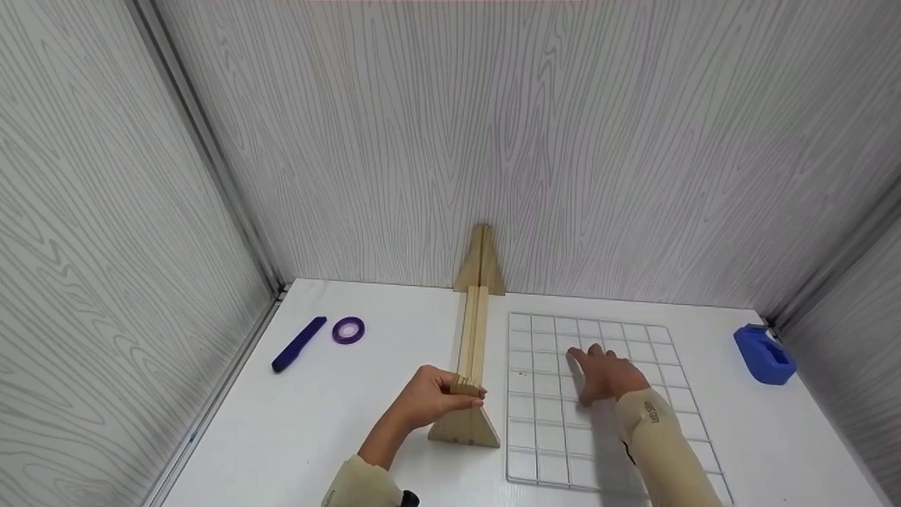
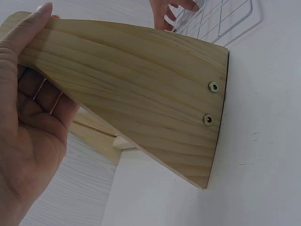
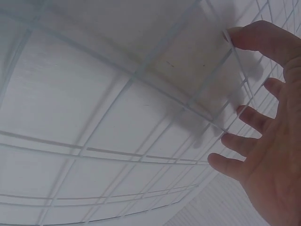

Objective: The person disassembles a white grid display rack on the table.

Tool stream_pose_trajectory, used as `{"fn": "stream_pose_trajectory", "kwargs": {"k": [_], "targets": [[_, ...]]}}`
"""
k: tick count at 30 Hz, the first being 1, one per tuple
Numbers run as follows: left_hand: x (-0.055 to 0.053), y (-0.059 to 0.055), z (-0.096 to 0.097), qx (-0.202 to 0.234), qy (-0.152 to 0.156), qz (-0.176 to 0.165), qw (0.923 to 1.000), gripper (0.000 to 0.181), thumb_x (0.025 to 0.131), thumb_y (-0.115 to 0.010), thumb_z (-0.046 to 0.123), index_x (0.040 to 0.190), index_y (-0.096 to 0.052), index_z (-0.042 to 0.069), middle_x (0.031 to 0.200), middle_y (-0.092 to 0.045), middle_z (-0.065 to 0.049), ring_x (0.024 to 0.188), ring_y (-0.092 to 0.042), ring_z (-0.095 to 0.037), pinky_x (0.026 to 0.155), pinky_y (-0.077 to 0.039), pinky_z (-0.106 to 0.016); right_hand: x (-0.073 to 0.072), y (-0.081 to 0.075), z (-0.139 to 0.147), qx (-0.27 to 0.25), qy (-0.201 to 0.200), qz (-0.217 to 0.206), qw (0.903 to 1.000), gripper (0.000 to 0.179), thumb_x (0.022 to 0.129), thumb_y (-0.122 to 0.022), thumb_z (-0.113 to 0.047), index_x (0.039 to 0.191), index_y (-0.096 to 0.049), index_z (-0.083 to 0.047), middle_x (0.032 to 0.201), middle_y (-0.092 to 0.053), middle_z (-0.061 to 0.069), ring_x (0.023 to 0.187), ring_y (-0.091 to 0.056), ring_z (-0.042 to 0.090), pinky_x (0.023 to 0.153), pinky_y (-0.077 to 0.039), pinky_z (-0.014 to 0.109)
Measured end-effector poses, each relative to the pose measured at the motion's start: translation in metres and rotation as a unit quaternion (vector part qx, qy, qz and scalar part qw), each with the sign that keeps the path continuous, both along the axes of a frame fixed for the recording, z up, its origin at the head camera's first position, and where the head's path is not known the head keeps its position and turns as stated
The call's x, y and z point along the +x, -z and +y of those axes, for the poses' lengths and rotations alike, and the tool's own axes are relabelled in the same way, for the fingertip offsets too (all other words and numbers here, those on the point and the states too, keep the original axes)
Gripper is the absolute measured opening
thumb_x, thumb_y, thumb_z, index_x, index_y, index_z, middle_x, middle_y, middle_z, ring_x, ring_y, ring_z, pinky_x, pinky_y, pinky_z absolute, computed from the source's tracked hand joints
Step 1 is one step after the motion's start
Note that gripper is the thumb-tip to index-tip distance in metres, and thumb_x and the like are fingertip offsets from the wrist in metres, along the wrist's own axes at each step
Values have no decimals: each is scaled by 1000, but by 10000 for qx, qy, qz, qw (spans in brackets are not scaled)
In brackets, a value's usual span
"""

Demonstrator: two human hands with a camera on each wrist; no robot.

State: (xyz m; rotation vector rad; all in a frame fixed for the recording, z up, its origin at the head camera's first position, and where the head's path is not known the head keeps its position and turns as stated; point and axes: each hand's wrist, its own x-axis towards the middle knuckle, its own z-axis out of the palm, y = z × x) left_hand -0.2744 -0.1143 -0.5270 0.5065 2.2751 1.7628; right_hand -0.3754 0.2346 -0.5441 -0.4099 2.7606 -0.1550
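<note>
A wooden stand (image 1: 464,427) has a triangular board at each end and a long slotted bar between them. My left hand (image 1: 428,400) grips the narrow top of the near end board, thumb on one face and fingers behind it. Two bolts show near that board's base in the left wrist view (image 2: 141,80). Right of the stand, a white wire grid panel (image 1: 508,394) lies on the table. Over its middle is my right hand (image 1: 607,373), fingers spread and loosely bent. In the right wrist view its fingertips (image 3: 225,167) are at the wires; I cannot tell whether they touch.
On the left of the white table (image 1: 267,436) lie a dark purple stick-like tool (image 1: 300,344) and a purple ring-shaped roll (image 1: 348,330). A blue tape dispenser-like holder (image 1: 765,354) sits at the far right. Patterned walls (image 1: 394,141) close off the back and sides.
</note>
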Motion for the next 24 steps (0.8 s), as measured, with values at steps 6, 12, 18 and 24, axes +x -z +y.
{"fn": "stream_pose_trajectory", "kwargs": {"k": [6,12,18,24], "targets": [[0,0,0,74,12,21,10000,17,87,-82,22,102,-82,13,101,-80,-5,94,-76,-14,84,-61,-29,1,-1,-4,-61,84,-97,9999,96,77,-84,-19,159,-33,-13,158,-34,27,143,-31,58,108,-35,74],[0,3,1,147,91,-5,9999,18,88,-81,20,103,-82,12,103,-80,-7,95,-76,-15,85,-61,-28,2,0,-4,-15,26,-80,10000,92,79,-83,-17,157,-35,-11,154,-37,29,141,-34,58,104,-39,73],[0,3,2,71,73,1,9999,18,88,-81,22,102,-82,11,102,-80,-7,94,-76,-15,83,-61,-28,2,2,-4,-103,201,-326,9992,91,83,-79,-15,160,-30,-13,160,-29,27,146,-25,57,109,-33,73],[0,4,3,107,40,-61,9999,18,87,-81,21,102,-82,11,102,-80,-7,95,-76,-16,86,-61,-31,1,1,-5,-118,256,-375,9989,91,83,-78,-14,160,-29,-13,162,-26,28,147,-23,58,109,-34,74]]}}
